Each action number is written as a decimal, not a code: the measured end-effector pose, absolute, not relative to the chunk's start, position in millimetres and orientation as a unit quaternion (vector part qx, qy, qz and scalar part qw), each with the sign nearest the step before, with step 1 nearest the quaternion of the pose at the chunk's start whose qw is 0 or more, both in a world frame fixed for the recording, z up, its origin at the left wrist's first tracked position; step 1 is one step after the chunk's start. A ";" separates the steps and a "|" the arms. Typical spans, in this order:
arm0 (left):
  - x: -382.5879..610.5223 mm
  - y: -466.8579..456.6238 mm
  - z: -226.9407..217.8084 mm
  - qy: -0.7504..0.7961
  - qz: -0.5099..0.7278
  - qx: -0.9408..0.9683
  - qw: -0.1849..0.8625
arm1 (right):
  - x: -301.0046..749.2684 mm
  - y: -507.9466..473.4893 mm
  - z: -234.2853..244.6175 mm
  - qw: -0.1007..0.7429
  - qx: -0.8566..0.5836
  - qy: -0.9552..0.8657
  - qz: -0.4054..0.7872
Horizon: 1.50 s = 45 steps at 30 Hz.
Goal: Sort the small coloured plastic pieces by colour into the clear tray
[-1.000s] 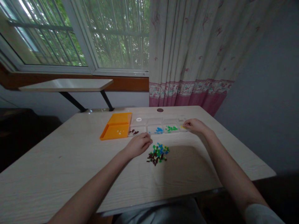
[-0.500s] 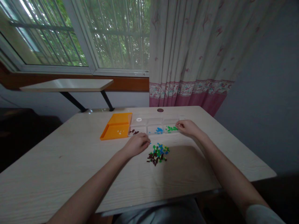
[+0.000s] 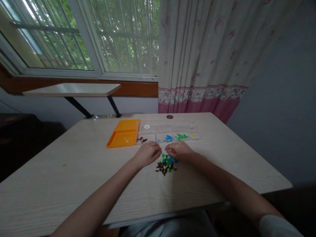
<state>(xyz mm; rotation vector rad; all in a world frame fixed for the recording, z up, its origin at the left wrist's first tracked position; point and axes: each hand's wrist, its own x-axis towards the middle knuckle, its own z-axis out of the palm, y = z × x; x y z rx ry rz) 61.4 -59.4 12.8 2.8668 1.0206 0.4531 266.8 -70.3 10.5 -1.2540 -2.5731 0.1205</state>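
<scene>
A mixed pile of small brown, green and blue pieces [image 3: 165, 165] lies on the table in front of me. At the pile's far left edge, my left hand [image 3: 148, 153] is closed in a pinch, with a small blue piece at its fingertips. My right hand [image 3: 181, 150] hovers at the pile's far right side, fingers drawn together; what they hold, if anything, is hidden. Just beyond both hands is a clear compartment tray [image 3: 164, 127]. Its near row holds brown pieces [image 3: 142, 140], blue pieces [image 3: 169, 138], green pieces [image 3: 181, 136] and yellow pieces [image 3: 193, 135] in separate compartments.
Left of the clear tray stands an orange tray [image 3: 122, 141] with a few white pieces [image 3: 126, 140]. A raised shelf [image 3: 74, 89] on dark legs is at the back left. Behind the table [image 3: 222, 164] hang a curtain [image 3: 197, 65] and a window.
My right hand has moved left and nearer, from the tray's right end to the pile, uncovering the yellow pieces. My left hand has shifted slightly right.
</scene>
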 end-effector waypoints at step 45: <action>82.6 -49.5 3.9 0.324 0.210 0.902 0.194 | 292.4 -53.8 20.6 0.399 -0.495 -0.771 -0.025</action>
